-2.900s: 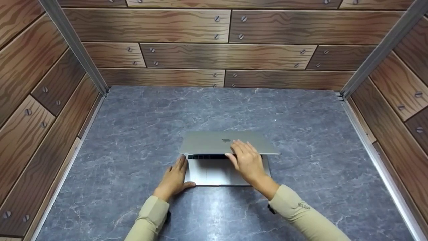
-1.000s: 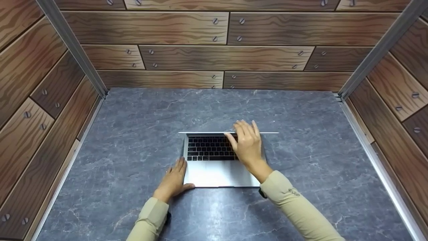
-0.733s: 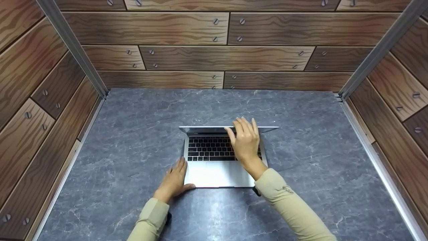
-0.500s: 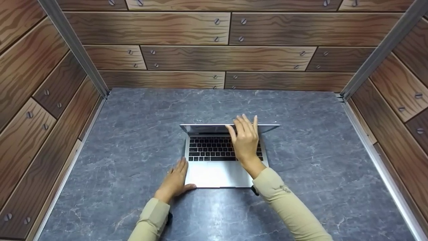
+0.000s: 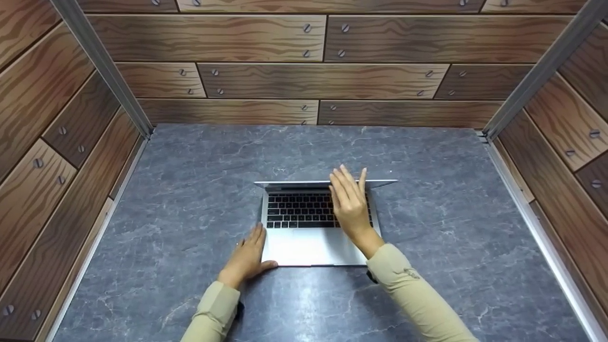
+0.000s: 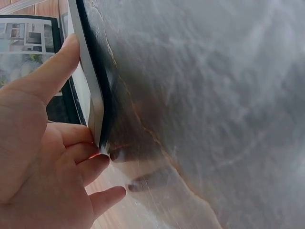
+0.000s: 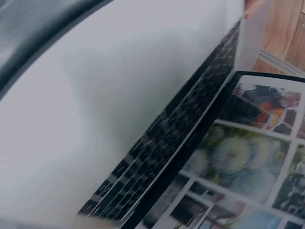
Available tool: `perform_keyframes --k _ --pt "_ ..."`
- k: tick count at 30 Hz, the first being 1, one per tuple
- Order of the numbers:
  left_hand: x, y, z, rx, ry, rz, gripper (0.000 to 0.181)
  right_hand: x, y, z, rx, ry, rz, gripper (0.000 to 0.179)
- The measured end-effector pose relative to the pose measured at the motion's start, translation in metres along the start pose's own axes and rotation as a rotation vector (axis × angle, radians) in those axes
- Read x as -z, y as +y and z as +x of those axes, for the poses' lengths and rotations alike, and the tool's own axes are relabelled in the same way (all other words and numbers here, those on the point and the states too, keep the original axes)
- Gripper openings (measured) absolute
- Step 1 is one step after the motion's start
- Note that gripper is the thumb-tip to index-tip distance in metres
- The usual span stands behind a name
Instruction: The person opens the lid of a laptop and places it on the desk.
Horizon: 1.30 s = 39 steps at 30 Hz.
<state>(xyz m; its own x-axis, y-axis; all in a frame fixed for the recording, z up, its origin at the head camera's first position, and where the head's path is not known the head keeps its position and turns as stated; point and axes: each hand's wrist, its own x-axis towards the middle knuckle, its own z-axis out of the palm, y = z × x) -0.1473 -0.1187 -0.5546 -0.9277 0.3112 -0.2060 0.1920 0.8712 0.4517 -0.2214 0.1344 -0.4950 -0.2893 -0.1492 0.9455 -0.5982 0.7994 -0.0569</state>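
Observation:
A silver laptop (image 5: 304, 244) lies on the grey marbled surface, its lid (image 5: 292, 182) raised and seen nearly edge-on from the head. My left hand (image 5: 244, 256) rests at the near left corner, with the fingers along the side and the thumb against the front edge. In the left wrist view that hand's thumb (image 6: 59, 64) touches the laptop's front edge (image 6: 97, 112). My right hand (image 5: 350, 204) reaches over the keyboard (image 5: 299, 209), its fingers straight across the lid's top edge. In the right wrist view the lit screen (image 7: 238, 157) shows several pictures; the hand itself is out of frame.
Walls with a wood-plank pattern (image 5: 266, 38) stand behind and on both sides. Grey metal posts (image 5: 102, 66) mark the back corners. The marbled surface (image 5: 190, 190) spreads around the laptop, bordered by a pale strip (image 5: 536, 232) on the right.
The lid has swung up from nearly shut, exposing the keyboard; in the last half second its top edge has dipped slightly. My right thumb has drawn in beside the fingers. My left hand stays put.

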Motion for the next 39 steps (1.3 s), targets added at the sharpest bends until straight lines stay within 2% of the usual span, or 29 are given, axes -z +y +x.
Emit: perform_keyframes --k 8,12,15,18,27,31,39 --pt "0.001 -0.001 0.000 0.008 -0.004 -0.012 0.097 0.009 0.018 -0.012 0.218 -0.034 0.025 0.028" --pt "0.001 -0.001 -0.001 0.012 -0.002 -0.014 0.096 0.013 0.026 -0.015 0.296 -0.057 0.038 0.028" --pt "0.001 0.000 -0.001 0.031 -0.006 -0.012 0.095 0.015 0.028 -0.018 0.320 -0.089 0.020 0.029" --pt "0.001 0.001 -0.001 0.046 -0.012 -0.012 0.096 0.016 0.025 -0.021 0.314 -0.112 -0.026 0.032" --pt "-0.001 0.002 0.001 0.045 -0.018 -0.033 0.095 0.022 0.006 -0.029 0.223 -0.173 -0.192 0.042" --pt "-0.002 0.001 0.001 0.048 -0.019 -0.039 0.095 0.023 0.001 -0.031 0.192 -0.185 -0.202 0.043" --pt "-0.001 -0.001 -0.001 0.025 -0.004 -0.033 0.096 0.025 -0.003 -0.033 0.153 -0.218 -0.157 0.047"
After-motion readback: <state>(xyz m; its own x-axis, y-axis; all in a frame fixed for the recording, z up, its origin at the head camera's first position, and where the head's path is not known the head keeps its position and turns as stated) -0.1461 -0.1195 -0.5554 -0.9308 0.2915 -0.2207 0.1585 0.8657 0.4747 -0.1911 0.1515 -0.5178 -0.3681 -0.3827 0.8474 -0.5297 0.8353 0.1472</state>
